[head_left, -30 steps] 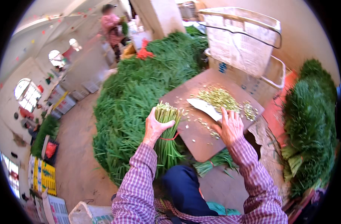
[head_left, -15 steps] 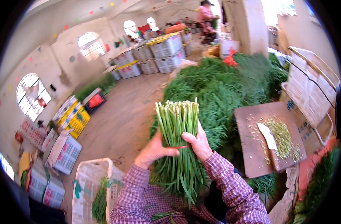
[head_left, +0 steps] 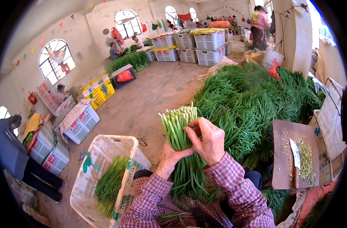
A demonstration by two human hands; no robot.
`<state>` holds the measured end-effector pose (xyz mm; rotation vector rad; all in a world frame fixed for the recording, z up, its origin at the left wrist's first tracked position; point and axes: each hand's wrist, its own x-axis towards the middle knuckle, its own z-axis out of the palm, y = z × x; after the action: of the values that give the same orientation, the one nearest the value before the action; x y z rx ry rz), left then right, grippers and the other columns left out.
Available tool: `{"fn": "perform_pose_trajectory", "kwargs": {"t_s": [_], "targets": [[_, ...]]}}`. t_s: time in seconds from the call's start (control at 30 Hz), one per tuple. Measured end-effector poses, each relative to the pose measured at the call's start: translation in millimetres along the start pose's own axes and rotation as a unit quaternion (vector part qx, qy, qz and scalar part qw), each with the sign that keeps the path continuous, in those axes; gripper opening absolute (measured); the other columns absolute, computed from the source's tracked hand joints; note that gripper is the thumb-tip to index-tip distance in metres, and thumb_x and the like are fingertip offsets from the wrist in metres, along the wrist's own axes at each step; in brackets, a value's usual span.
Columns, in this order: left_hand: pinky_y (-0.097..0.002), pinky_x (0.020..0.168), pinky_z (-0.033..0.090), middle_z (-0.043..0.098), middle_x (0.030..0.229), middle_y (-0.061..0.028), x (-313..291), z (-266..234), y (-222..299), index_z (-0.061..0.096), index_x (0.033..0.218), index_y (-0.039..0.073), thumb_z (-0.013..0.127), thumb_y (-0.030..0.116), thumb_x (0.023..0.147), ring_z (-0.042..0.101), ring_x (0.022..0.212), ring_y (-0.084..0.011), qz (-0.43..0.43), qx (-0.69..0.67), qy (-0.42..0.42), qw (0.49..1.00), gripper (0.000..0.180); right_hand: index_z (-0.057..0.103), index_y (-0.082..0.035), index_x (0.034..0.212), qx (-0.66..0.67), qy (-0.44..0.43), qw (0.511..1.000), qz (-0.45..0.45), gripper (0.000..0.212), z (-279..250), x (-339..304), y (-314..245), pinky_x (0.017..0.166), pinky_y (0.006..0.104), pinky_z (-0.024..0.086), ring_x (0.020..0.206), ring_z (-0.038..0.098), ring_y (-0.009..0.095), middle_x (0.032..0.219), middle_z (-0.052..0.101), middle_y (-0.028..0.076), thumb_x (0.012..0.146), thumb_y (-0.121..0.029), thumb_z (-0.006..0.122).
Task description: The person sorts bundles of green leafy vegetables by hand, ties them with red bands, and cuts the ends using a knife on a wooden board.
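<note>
A thick bunch of garlic chives stands upright before me, its pale trimmed ends up and green leaves hanging toward my lap. My left hand is wrapped round its middle, where a bit of red band shows. Against the bunch's right side, the fingers of my right hand are closed on stalks below the cut ends; the hand hides part of the bunch. A big heap of loose chives lies ahead to the right.
At right, a brown board carries a knife and chopped bits. A white plastic basket holding chives stands at left. A person bends at far left. Stacked crates and other people are farther back.
My right hand has shifted from holding the bunch's side at the band up to the stalks near its cut ends. The bunch leans more left. My view has swung left, showing more basket.
</note>
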<state>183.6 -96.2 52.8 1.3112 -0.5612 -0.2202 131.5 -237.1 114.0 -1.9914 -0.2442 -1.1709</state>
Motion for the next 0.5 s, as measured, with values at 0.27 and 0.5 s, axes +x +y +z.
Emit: {"fn": "perform_pose_trajectory", "kwargs": {"t_s": [0.27,0.5], "targets": [[-0.0321,0.090,0.052,0.064,0.114,-0.0090,-13.0,-32.3,-5.4,0.052,0.124,0.001,0.082,0.006,0.074,0.063,0.101,-0.0176,-0.030,-0.027,-0.018,0.999,0.058,0.057,-0.003,0.078,0.015,0.141,0.987,-0.070,0.009,1.3,51.9,6.3,0.050,0.0294,0.049,0.052,0.059,0.016,0.064,0.059,0.006,0.078,-0.003,0.066],[-0.0334,0.093,0.051,0.063,0.119,-0.0100,0.2,-79.7,-15.1,0.051,0.128,0.000,0.084,0.017,0.072,0.063,0.105,-0.0192,0.021,0.101,0.051,0.993,0.066,0.066,-0.002,0.100,-0.022,0.082,0.996,-0.001,0.024,-115.0,61.2,-1.6,0.055,0.0228,0.042,0.063,0.052,0.008,0.075,0.061,0.002,0.095,-0.023,0.058]]}}
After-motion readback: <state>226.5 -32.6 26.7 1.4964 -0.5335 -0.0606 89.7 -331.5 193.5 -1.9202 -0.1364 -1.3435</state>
